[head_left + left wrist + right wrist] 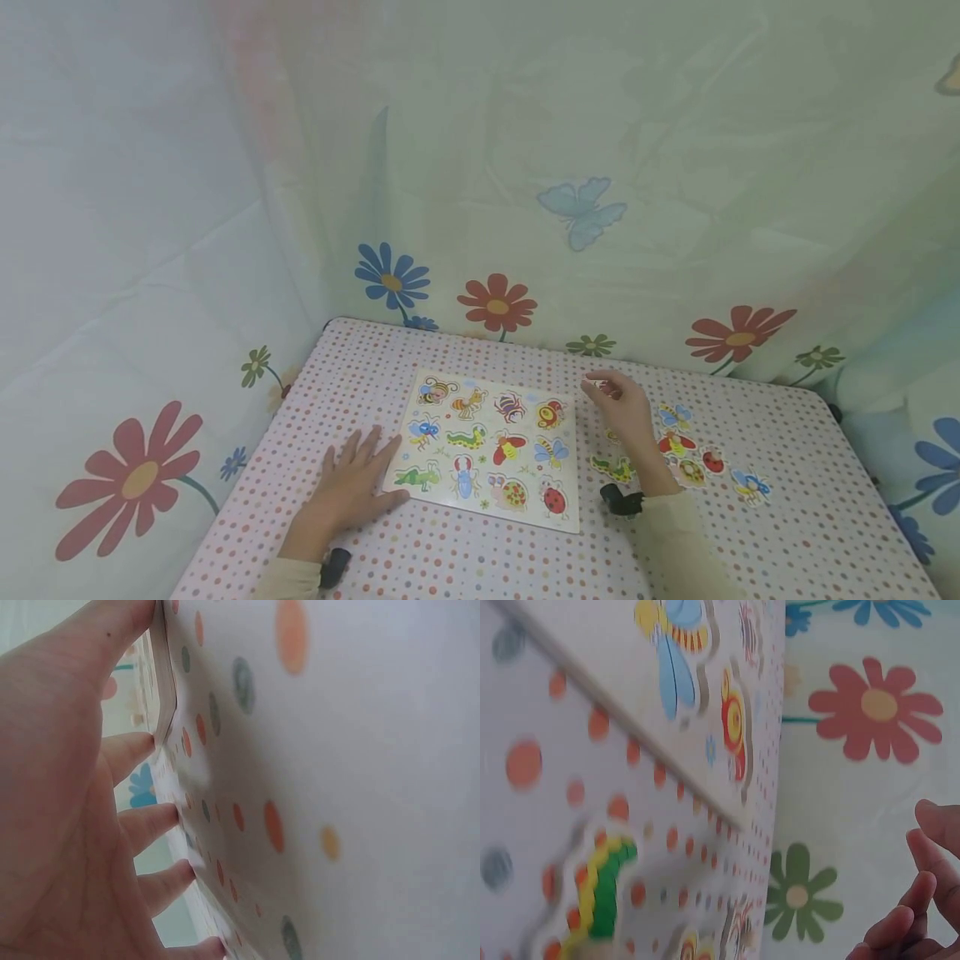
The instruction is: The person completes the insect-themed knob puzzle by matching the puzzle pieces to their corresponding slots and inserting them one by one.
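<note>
A flat puzzle board (442, 450) with rows of recessed insect pictures lies on the table. My left hand (352, 487) rests with fingers spread at its left edge; in the left wrist view the thumb and index finger touch the board's side (161, 682). My right hand (626, 417) is above the table beyond the board's right edge, fingers bent, thumb and index tips close together. Nothing held shows in the right wrist view. Below it lies a dark red striped insect piece (739, 930), partly covered by the hand in the head view. A green caterpillar piece (611, 468) lies near the right wrist.
Several loose insect pieces lie right of the right forearm, among them a ladybug (712, 460), a red-winged bug (677, 443) and a blue-winged insect (752, 487). The dotted tablecloth (450, 567) covers the table. A flowered curtain (465, 167) hangs behind it.
</note>
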Demonstrator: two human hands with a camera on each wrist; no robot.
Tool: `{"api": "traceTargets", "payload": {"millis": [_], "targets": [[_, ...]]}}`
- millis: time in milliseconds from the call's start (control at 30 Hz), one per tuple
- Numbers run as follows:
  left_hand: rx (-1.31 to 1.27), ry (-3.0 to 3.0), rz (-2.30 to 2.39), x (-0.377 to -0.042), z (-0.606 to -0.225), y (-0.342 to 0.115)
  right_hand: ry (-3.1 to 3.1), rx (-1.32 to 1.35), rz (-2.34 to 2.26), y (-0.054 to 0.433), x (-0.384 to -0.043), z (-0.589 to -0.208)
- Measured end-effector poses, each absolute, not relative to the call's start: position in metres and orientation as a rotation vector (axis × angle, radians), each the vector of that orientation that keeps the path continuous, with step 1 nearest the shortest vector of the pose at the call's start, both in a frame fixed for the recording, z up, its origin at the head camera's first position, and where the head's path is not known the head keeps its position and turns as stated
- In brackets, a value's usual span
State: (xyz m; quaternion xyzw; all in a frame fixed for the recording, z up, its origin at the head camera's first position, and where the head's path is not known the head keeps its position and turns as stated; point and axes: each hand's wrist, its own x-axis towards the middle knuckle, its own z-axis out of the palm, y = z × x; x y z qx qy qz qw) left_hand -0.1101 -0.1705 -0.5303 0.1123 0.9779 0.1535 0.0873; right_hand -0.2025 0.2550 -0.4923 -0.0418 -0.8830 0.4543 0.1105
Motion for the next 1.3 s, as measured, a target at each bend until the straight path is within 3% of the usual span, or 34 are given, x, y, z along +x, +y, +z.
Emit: {"api": "traceTargets", "payload": {"millis": [667, 1300], "targets": [[0.329, 2.912, 0.441, -0.111, -0.531, -0.170, -2.712, -0.467, 1.482, 0.314, -0.237, -0.512], [0.328, 2.911, 0.454, -0.111, -0.532, -0.170, -2.848, -0.450, 1.603, 0.320, -0.242, -0.525]]}}
